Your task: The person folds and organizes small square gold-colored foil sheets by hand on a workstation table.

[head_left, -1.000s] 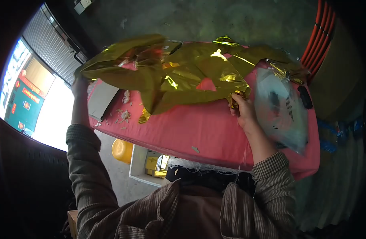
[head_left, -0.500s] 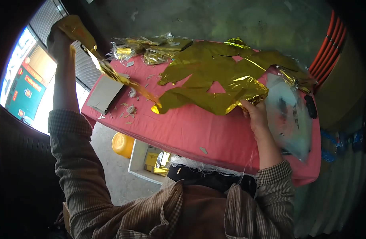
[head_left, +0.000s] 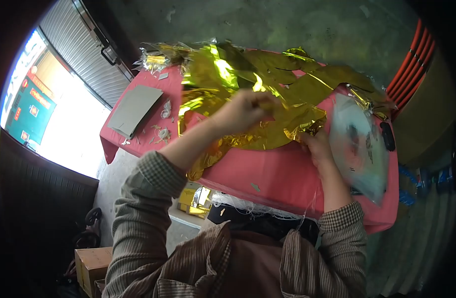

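A large crinkled gold foil sheet (head_left: 267, 136) with cut-out gaps spreads over the middle of the pink-covered table (head_left: 247, 171). My left hand (head_left: 245, 111) is above its middle, fingers curled in on the foil; their tips are partly hidden. Folds of foil stand up behind that hand and hang over the table's front edge below my forearm. At the sheet's right front corner, my right hand (head_left: 316, 144) pinches the foil between thumb and fingers. A clear plastic bag (head_left: 359, 149) lies just right of it.
A grey card (head_left: 133, 111), a white string bundle (head_left: 166, 109) and scraps lie on the table's left. Clear-wrapped gold packets (head_left: 156, 60) sit at the back left. A dark object (head_left: 387, 135) rests at the right edge. Below stands a white box (head_left: 188, 218) holding gold pieces.
My left hand has swung from the far upper left to the middle of the table, bringing the foil's long end over with it. My right hand has stayed at the foil's right corner.
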Tool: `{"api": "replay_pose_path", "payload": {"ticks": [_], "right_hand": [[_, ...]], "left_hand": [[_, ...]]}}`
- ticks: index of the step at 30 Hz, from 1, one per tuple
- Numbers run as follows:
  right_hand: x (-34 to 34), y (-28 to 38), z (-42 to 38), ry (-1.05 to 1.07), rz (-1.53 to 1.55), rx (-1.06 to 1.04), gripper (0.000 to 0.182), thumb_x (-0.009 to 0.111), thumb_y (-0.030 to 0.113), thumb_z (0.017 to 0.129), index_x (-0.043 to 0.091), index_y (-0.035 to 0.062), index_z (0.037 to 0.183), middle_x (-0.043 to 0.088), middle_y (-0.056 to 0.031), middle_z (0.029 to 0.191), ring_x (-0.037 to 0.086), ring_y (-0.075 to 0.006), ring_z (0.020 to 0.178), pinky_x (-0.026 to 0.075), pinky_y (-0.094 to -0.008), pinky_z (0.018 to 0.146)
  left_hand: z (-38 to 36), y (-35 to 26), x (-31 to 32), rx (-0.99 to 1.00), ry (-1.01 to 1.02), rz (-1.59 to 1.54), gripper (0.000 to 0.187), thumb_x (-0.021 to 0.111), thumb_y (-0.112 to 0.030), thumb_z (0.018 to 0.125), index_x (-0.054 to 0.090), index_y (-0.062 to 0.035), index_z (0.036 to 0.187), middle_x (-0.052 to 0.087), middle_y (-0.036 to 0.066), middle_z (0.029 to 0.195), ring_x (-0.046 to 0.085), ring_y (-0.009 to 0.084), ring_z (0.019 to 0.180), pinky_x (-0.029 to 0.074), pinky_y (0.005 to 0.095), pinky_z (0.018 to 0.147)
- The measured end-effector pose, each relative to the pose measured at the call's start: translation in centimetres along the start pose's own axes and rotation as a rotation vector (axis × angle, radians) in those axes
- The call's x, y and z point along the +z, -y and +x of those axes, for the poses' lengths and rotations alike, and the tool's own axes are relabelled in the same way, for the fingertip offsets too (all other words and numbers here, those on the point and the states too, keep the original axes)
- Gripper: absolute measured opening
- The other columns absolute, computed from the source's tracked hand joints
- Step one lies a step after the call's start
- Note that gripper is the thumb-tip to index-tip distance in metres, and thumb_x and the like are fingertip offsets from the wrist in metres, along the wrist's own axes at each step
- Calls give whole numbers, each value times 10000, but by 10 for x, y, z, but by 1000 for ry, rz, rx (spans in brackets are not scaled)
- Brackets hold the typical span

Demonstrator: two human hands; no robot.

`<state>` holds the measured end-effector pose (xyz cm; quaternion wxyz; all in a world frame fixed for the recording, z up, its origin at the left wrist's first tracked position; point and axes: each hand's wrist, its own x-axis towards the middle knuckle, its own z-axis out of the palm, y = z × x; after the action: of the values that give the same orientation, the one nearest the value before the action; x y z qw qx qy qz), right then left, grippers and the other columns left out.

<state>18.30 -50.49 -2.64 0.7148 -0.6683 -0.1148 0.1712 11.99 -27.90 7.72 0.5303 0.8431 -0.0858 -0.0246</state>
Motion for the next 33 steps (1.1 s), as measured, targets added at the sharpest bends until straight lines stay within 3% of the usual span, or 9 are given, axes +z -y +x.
{"api": "replay_pose_path", "payload": {"ticks": [3,6,10,13,19,20,24,27,33], "right_hand": [[7,-6,1,-54,55,-172,312,638,55,751,558,23,1051,613,-26,948,586,-119,816,470,-262,699],[3,-13,5,-7,83,-194,367,638,50,762,548,12,1116,597,-30,1084,554,-144,992,424,-289,865],[-2,-22,10,67,128,-301,357,628,48,773,547,12,1119,597,-32,1085,557,-147,981,429,-293,859],[-1,-25,12,-7,28,-273,345,631,66,773,555,19,1107,592,-32,1094,539,-145,1018,413,-296,883],[-1,-2,2,-2,-38,33,161,576,53,746,563,72,906,575,24,791,531,-65,619,423,-227,512],[2,-1,1,-32,-3,-8,127,575,52,747,552,78,869,555,26,729,485,-61,540,378,-214,447],[3,6,-3,-41,-5,21,91,573,52,749,551,78,833,544,26,684,460,-59,491,343,-210,405],[4,2,-3,-72,-54,-28,101,575,52,743,560,70,841,540,25,682,460,-59,495,336,-215,409],[0,16,-12,130,-119,43,172,589,74,727,576,52,898,542,19,688,480,-54,536,357,-207,436]], "left_hand": [[-7,25,23,441,244,248,481,713,-193,771,541,-79,1206,612,81,1055,589,153,949,490,303,812],[-23,27,4,385,325,210,641,746,-199,731,459,-76,1290,527,121,1216,490,208,1147,386,346,980],[-36,39,-43,-174,67,360,693,730,-225,730,404,-72,1322,496,146,1250,479,237,1161,397,366,972],[-55,130,-61,97,-186,913,533,690,-212,763,496,-40,1229,550,170,1154,561,211,1034,471,346,850],[-63,113,-65,-198,-447,595,239,602,-206,803,655,-63,987,637,178,781,645,283,758,494,352,688],[-59,115,-74,-52,-603,593,197,565,-179,820,656,-57,945,597,171,631,627,285,585,484,364,582],[-53,69,-141,-212,-844,474,235,615,-245,813,648,-29,900,602,121,624,631,182,573,469,357,512],[-53,68,-215,-20,-1023,693,306,572,-304,821,653,-38,948,662,138,782,658,239,723,497,347,652],[-65,98,-309,-256,-1106,937,312,582,-349,826,651,-91,988,666,140,885,643,308,832,488,393,724]]}}
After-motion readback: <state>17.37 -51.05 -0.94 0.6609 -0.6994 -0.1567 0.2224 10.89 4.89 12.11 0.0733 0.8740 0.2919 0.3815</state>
